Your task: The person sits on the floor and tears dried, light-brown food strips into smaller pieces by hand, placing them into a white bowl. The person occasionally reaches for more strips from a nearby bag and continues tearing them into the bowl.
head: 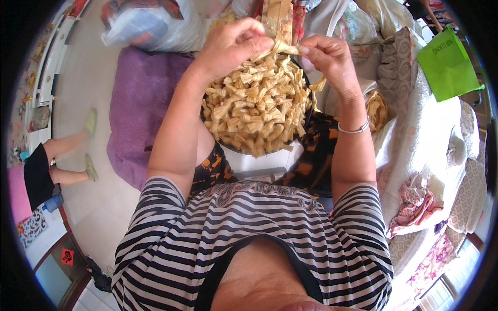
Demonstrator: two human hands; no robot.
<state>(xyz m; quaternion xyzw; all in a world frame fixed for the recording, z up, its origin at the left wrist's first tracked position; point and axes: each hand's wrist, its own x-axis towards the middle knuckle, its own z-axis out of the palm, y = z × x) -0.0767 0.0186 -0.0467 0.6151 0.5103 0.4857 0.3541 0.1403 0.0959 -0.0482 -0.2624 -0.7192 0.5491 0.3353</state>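
Observation:
Between the fingertips of my left hand (239,48) and my right hand (330,60) is a twisted tan strip (287,48), which looks like tofu skin. Both hands pinch it above the far side of a heap of small knotted strips (256,105). The heap fills a round dark-rimmed container (310,114) between my knees and rises over its rim. A loose end of strip (319,84) hangs below my right hand. Just past the strip, a worn wooden board (277,17) points away from me.
A purple sack (136,105) lies left of my arm, with a stuffed clear plastic bag (155,29) beyond it. Coiled tan strips (376,110) rest beside my right forearm. Further right are a covered sofa (412,136) and a green bag (447,68). Another person's legs (70,177) show far left.

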